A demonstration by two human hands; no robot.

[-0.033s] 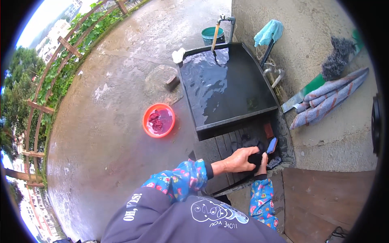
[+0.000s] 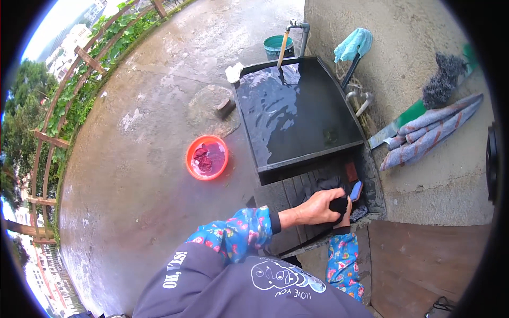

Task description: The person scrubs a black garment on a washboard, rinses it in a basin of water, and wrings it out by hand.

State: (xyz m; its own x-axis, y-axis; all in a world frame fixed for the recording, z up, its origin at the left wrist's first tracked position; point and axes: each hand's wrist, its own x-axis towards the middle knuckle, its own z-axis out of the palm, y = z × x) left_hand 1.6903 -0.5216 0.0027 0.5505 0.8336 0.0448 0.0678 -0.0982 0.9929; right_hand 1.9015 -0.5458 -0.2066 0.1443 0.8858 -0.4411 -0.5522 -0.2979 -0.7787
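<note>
My left hand [image 2: 316, 207] reaches in over the grooved slab [image 2: 290, 194], its fingers closed on a bunched piece of black cloth [image 2: 338, 205]. My right hand [image 2: 345, 215] is closed on the same cloth from the other side, its fingers partly hidden behind it. More dark cloth lies on the slab just beyond my hands. Close to my right hand is a blue brush [image 2: 357, 190], with a dark, speckled piece [image 2: 359, 213] below it and a reddish block [image 2: 351, 171] above.
A dark tank [image 2: 313, 158] full of water adjoins the slab, with a tap pipe [image 2: 305, 40] and green bucket [image 2: 272, 47] behind. A red basin [image 2: 189, 162] with wet red cloth stands on the left. Along the right wall hang a teal cloth [image 2: 352, 45] and striped towel [image 2: 432, 130].
My left hand has shifted slightly right and away from me with the black cloth, which now bunches higher between both hands. The surroundings look the same.
</note>
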